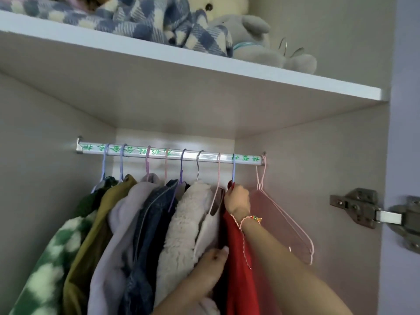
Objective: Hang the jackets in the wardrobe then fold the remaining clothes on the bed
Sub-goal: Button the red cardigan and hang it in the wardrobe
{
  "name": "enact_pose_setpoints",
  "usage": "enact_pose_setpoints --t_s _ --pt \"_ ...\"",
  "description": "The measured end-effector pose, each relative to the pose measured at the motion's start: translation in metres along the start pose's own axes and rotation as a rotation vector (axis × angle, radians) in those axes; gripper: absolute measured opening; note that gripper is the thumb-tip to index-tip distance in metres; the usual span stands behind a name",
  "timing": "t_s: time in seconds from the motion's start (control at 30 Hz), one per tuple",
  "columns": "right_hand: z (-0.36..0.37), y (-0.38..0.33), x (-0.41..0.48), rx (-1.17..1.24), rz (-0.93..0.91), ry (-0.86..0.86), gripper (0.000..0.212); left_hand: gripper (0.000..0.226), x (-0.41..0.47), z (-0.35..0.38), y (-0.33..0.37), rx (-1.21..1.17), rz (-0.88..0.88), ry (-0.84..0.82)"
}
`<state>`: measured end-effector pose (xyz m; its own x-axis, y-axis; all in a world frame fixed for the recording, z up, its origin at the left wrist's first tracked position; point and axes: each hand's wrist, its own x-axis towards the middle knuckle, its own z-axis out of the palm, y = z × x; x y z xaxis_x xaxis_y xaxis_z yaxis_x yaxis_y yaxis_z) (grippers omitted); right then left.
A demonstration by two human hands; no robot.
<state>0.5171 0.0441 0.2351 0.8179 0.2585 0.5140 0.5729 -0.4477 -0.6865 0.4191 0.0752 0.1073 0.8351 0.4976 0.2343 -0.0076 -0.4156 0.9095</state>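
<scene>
Nearest the camera, the left hand (210, 272) lies flat, fingers together, pressed against the hanging clothes, pushing the cream fleece jacket (181, 226) and a pale garment (208, 233) leftward, with its fingertips at the edge of the red jacket (236, 264). Just above and to the right, the right hand (237, 198), a woven bracelet (254, 218) at its wrist, is closed around the neck of the blue hanger (233, 169) that carries the red jacket; the hanger's hook sits over the rail (172, 153).

The red jacket hangs straight down between the two hands, plain bright red, its lower part running out of view.

To its left, packed close on the same rail, hang a denim jacket (150, 228), a lilac fleece (122, 223), an olive-yellow garment (97, 226) and a green-and-white checked fleece (54, 253). To its right, empty pink wire hangers (286, 226) dangle at the rail's end against the wardrobe's side wall. A metal door hinge (363, 208) is fixed further right.

Above the rail, the white shelf (159, 53) holds a blue checked blanket (141, 17), a grey plush toy (256, 42) and a cream teddy (225, 5).
</scene>
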Motion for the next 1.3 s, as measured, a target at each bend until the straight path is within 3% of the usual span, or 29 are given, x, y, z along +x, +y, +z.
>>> enact_pose_setpoints --t_s 0.03,0.13,0.2,0.3,0.37,0.43,0.5,0.6,0.73,0.93,1.3 --pt "0.003 0.001 -0.002 0.002 0.006 -0.001 0.033 0.027 0.000 0.000 0.007 -0.091 -0.002 0.022" --pt "0.007 0.003 -0.005 -0.022 -0.022 -0.046 0.037 0.069 0.003 0.007 0.038 -0.016 0.135 0.129" --pt "0.003 0.010 -0.007 -0.051 -0.058 -0.098 0.042 0.080 0.006 0.013 0.045 -0.017 0.194 0.175" --pt "-0.013 0.031 -0.013 -0.066 -0.066 -0.146 0.052 0.049 0.000 0.023 0.063 0.135 0.290 0.259" --pt "-0.026 0.048 -0.013 -0.032 -0.060 -0.106 0.047 0.050 -0.004 0.032 0.068 0.204 0.350 0.273" --pt "-0.037 0.059 -0.015 -0.133 -0.132 0.000 0.029 0.051 -0.009 0.038 0.073 0.268 0.397 0.276" --pt "-0.041 0.065 -0.020 -0.421 -0.255 0.260 0.017 0.052 -0.011 0.043 0.079 0.319 0.420 0.250" --pt "-0.047 0.062 -0.030 -0.678 -0.231 0.418 0.026 0.056 -0.013 0.048 0.092 0.327 0.410 0.253" --pt "-0.042 0.063 -0.026 -0.674 -0.125 0.151 0.029 0.049 -0.015 0.045 0.096 0.296 0.371 0.285" --pt "-0.058 0.044 -0.018 -0.705 -0.140 0.052 0.032 0.042 -0.023 0.041 0.091 0.319 0.378 0.320" --pt "-0.087 0.017 -0.033 -0.441 -0.149 -0.016 0.030 0.034 -0.046 0.020 0.091 0.259 0.306 0.328"
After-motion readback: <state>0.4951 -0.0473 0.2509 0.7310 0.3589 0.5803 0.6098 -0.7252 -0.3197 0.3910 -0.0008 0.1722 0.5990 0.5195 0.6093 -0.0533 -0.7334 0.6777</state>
